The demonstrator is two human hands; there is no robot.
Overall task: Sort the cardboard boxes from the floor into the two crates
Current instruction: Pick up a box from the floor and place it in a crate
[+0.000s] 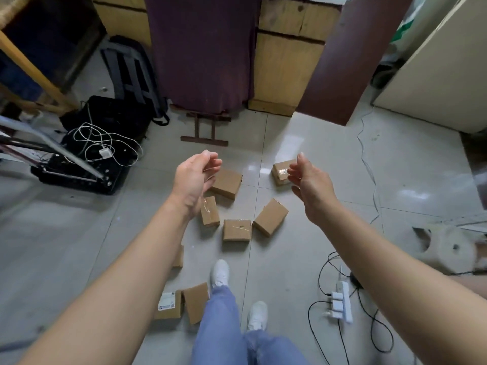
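Note:
Several small brown cardboard boxes lie scattered on the pale tiled floor. One box (227,183) sits just right of my left hand (196,177), another (281,172) lies behind the fingers of my right hand (307,180). Three more boxes (210,211), (236,230), (271,217) form a row below the hands. A labelled box (168,304) and a plain one (196,302) lie near my left leg. Both hands hover in the air above the boxes, fingers loosely curled and apart, holding nothing. No crate is visible.
A black bag (105,133) with a white cable lies at left, a backpack (131,72) behind it. A small wooden stand (205,130) stands ahead. A white power strip (342,301) with black cords lies at right. My white shoes (220,272) stand at the bottom.

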